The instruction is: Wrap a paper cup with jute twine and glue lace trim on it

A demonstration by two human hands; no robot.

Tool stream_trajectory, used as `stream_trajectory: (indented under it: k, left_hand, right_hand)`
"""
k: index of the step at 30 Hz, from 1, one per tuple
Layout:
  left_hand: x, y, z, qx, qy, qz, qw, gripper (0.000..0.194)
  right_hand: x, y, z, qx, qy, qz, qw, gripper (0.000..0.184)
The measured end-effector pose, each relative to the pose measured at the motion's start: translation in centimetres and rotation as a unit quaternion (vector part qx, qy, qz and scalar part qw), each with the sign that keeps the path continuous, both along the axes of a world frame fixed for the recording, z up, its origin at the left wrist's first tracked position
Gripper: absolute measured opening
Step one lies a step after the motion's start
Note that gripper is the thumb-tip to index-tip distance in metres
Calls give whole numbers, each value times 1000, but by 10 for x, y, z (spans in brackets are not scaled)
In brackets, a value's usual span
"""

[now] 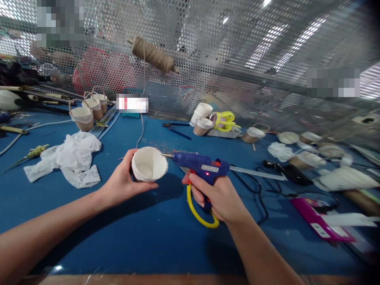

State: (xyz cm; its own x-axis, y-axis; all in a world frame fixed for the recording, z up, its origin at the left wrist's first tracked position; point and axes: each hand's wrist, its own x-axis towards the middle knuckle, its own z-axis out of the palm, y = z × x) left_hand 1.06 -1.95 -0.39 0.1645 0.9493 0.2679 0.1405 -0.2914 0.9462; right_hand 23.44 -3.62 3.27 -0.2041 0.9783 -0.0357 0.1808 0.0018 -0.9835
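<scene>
"near the middle of the blue table (139, 241), where's the white cup (157, 164)?"

"gripped by the left hand (127, 179), fingers and thumb curled round its outer wall, mouth showing."

"and the right hand (215, 196)?"

"closed round a blue glue gun (190, 161), at the cup's three o'clock. a red light glows on its side, and a clear glue stick (258, 173) pokes out the back."

"does the nozzle (168, 155) touch the cup?"

"its tip is at the rim, about two o'clock on the opening; whether it touches, i can't tell."

"that yellow loop (195, 215)?"

"it hangs at the gun's six o'clock, under the right hand."

"what's round the cup?"

"at nine, a crumpled white sheet (73, 154). between ten and eleven, three small baskets (84, 124) with looped handles. at twelve, a spool of brown twine (152, 55) by the perforated screen (208, 43). between one and two, dark-blue pliers (180, 133)."

"farther out?"

"a magenta device (307, 213) between three and four, past black cables (261, 202)."
</scene>
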Motion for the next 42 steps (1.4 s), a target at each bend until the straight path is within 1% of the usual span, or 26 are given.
stream_trajectory:
  k: [5,8,15,17,20,22,25,27,30,35,39,42]
  left_hand:
    - [1,0,1,-26,-30,-13,999,65]
    - [1,0,0,-19,-18,-16,1000,63]
    - [-2,2,0,7,14,-16,1000,62]
    - [-2,2,-1,9,12,-21,1000,61]
    - [-2,3,-2,6,13,-18,1000,61]
    - [-2,3,-2,-2,9,-12,1000,62]
    - [-1,2,-2,-17,-9,0,1000,65]
    - [-1,2,-3,-30,-21,2,999,67]
    - [1,2,-4,-45,-42,-13,998,68]
    - [3,-1,0,-65,-70,-51,994,74]
    - [4,-4,5,-91,-82,-86,989,67]
    - [4,-6,5,-86,-91,-86,988,65]
  right_hand:
    - [0,-1,2,-1,-52,11,999,32]
    - [1,-2,6,2,-103,16,995,31]
    - [4,-2,9,26,-100,-15,995,35]
    - [5,-1,10,27,-118,-11,993,34]
    - [6,-1,11,7,-132,6,991,31]
    - [6,0,10,-1,-97,17,995,30]
    - [5,1,8,-18,11,18,1000,29]
    - [3,2,7,-50,78,10,996,30]
    - [-3,1,4,-107,142,9,984,30]
    - [-11,1,-1,-163,207,22,964,28]
    - [-14,1,-5,-170,231,6,958,25]
    - [-16,0,-6,-177,226,12,958,26]
